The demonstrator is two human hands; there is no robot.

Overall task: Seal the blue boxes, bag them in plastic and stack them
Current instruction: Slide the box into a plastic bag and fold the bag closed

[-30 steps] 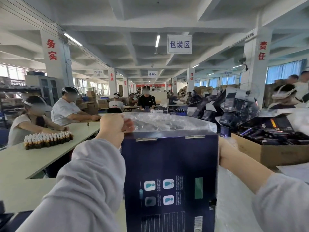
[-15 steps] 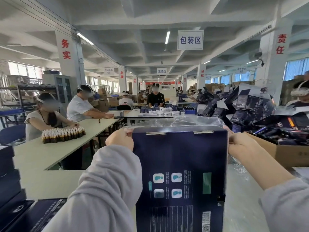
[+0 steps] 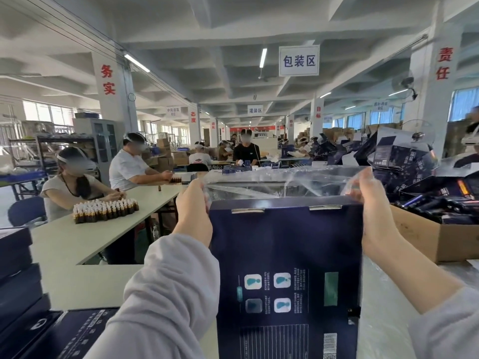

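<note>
A dark blue box point(image 3: 286, 255) stands upright in front of me, its printed back facing me. A clear plastic bag point(image 3: 280, 181) gapes open above its top edge. My left hand point(image 3: 193, 211) pinches the bag's mouth at the box's upper left corner. At the upper right corner my right hand point(image 3: 373, 203) grips the bag's other side. How far the plastic reaches down the box I cannot tell. More blue boxes point(image 3: 20, 275) are stacked at the left edge, and one point(image 3: 75, 330) lies flat at lower left.
A cardboard carton point(image 3: 440, 237) of dark items sits at right, with a heap of blue boxes point(image 3: 404, 161) behind it. Several brown bottles point(image 3: 105, 208) stand on the pale table point(image 3: 77, 244) at left, where two people sit. Plastic sheets point(image 3: 383, 294) lie at right.
The bag's mouth has been pulled wider and higher above the box top. My right hand has risen to the box's upper right corner. The view has turned left, showing the stacked boxes.
</note>
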